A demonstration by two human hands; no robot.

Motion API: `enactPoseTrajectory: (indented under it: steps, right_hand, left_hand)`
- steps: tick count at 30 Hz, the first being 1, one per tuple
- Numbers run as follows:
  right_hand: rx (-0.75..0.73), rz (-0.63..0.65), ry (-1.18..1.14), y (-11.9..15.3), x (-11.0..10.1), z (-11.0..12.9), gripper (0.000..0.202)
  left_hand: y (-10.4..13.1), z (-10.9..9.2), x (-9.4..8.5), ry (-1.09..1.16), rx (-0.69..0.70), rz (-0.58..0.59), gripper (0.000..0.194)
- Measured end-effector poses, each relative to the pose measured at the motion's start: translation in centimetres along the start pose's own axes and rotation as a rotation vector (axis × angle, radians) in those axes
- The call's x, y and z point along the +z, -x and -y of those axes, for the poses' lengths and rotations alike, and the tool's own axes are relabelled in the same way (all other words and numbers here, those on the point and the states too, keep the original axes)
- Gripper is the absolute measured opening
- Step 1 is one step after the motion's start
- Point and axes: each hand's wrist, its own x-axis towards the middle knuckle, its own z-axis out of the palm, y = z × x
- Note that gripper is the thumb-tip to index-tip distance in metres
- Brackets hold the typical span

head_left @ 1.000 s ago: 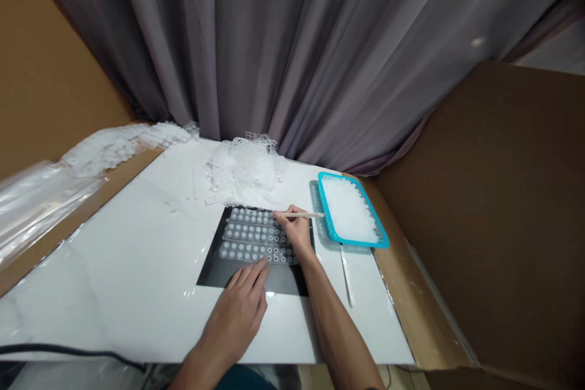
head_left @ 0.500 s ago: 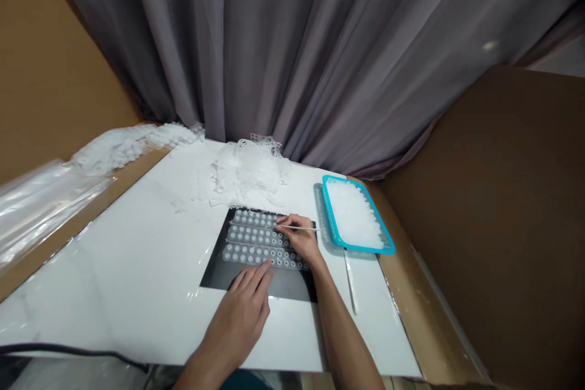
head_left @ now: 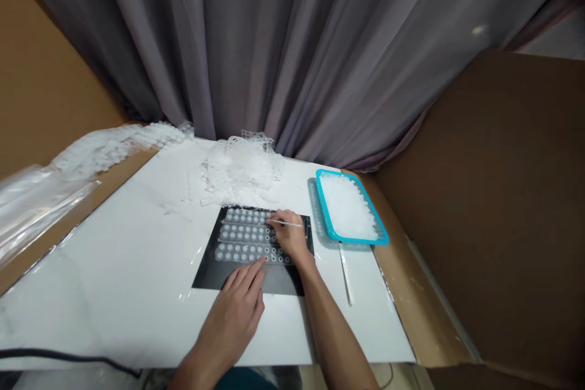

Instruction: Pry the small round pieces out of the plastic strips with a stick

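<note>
Three rows of round translucent pieces [head_left: 240,233] lie in strips on a black mat [head_left: 208,271]; those toward the right show dark centres. My right hand [head_left: 289,233] pinches a thin white stick [head_left: 287,223] over the upper right part of the strips and covers some of them. With fingers stretched out, my left hand [head_left: 240,301] rests on the mat, its fingertips at the lower edge of the bottom strip. Nothing shows in it.
A blue-rimmed basket [head_left: 323,210] of white pieces stands to the right, with a white strip [head_left: 346,274] below it. White netting [head_left: 242,164] lies behind the mat. Clear plastic bags [head_left: 41,201] line the left edge, and a black cable [head_left: 68,353] crosses the front left.
The whole view has shifted, so things sit slightly further left. My right hand has moved slightly left along the strips, still with the stick. My left hand keeps its place by the bottom strip.
</note>
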Motion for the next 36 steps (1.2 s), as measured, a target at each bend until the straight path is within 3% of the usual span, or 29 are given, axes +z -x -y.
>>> enactPoseTrajectory:
  steps: [6, 12, 23, 36]
  right_hand:
    - [0.094, -0.116, -0.143, -0.6, 0.2, -0.1, 0.036]
    - [0.13, -0.199, -0.228, -1.9, -0.3, -0.6, 0.037]
    - [0.053, 0.007, -0.33, -1.5, -0.5, -0.9, 0.029]
    - [0.018, 0.027, -0.192, -1.2, -0.6, -0.9, 0.022]
  left_hand:
    - [0.0, 0.0, 0.0, -0.011, -0.005, -0.001, 0.049]
    - [0.0, -0.2, 0.0, -0.018, -0.017, -0.008, 0.051]
    - [0.0, -0.3, -0.1, -0.014, -0.023, -0.015, 0.048]
    - [0.0, -0.2, 0.0, 0.003, -0.021, -0.014, 0.048]
